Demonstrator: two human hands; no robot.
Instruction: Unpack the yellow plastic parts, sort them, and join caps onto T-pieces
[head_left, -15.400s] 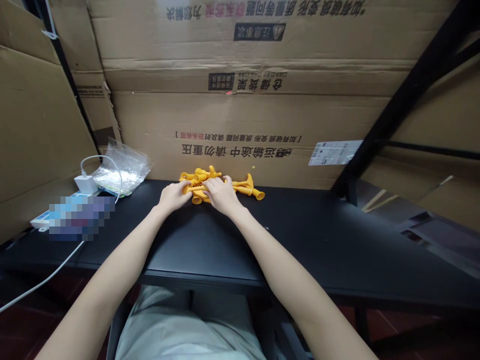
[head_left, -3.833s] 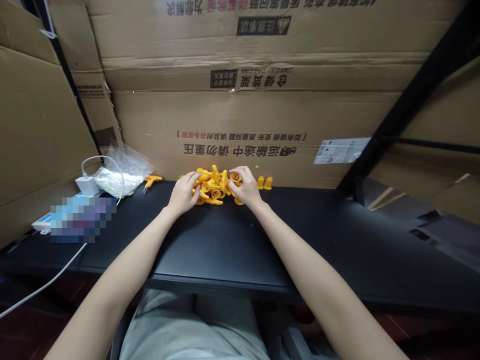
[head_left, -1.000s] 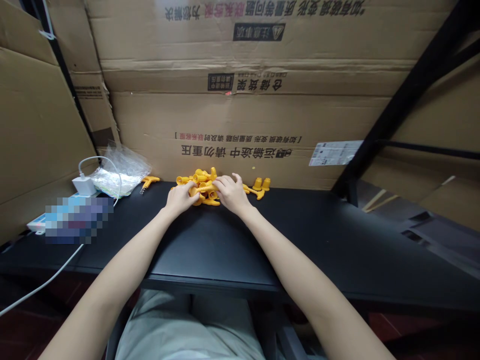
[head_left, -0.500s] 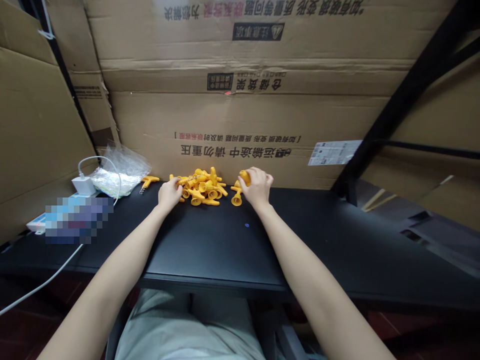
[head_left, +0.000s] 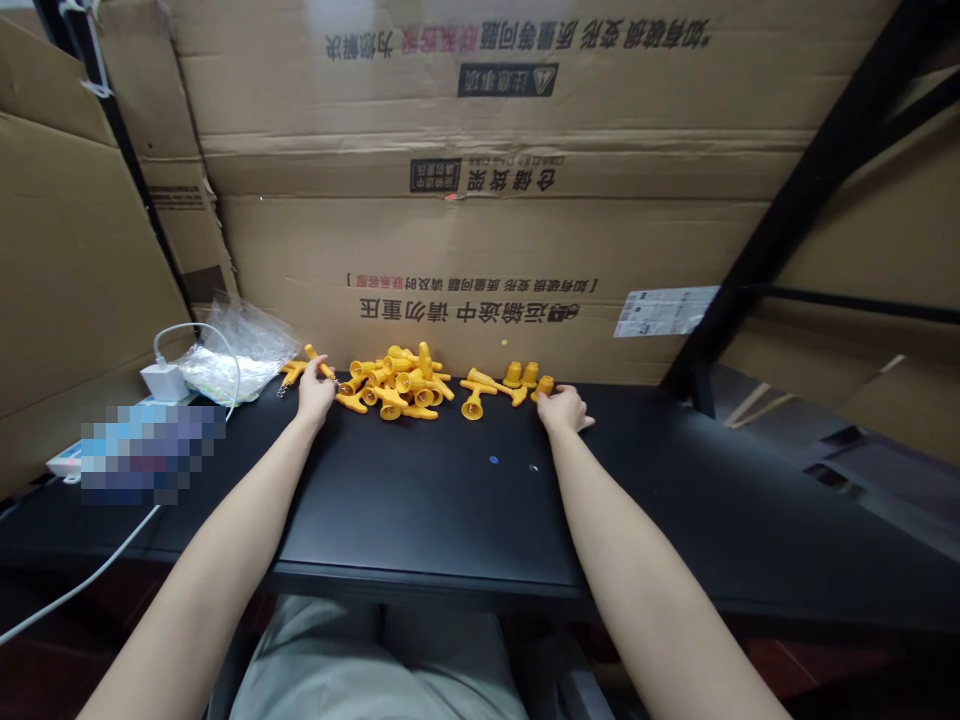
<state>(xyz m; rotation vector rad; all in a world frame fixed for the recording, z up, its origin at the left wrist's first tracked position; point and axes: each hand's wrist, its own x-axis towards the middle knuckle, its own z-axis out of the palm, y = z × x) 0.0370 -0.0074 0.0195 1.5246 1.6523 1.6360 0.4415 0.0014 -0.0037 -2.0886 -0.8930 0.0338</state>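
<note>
My left hand (head_left: 315,392) is closed on a yellow T-handled corkscrew (head_left: 321,362), left of a heap of yellow corkscrews (head_left: 394,385) with bell-shaped sleeves. Another yellow T-handled piece with a metal spiral (head_left: 291,374) lies just left of that hand. My right hand (head_left: 564,410) has its fingers closed round a yellow bell-shaped sleeve (head_left: 543,387), low over the table. Two similar sleeves (head_left: 521,374) stand upside down behind it. Between the heap and these sleeves lie a few loose yellow pieces (head_left: 480,390). My right fingertips are partly hidden.
The black table (head_left: 420,510) runs up to an upright cardboard wall (head_left: 465,240). At left are a clear plastic bag (head_left: 240,350), a white charger (head_left: 165,382) with its cable, and a blurred-out box (head_left: 154,450). A black post (head_left: 787,190) slants at right.
My right hand has moved right, from the loose pieces to the standing sleeves, which now show. My left hand has drawn left, away from the heap, with a corkscrew.
</note>
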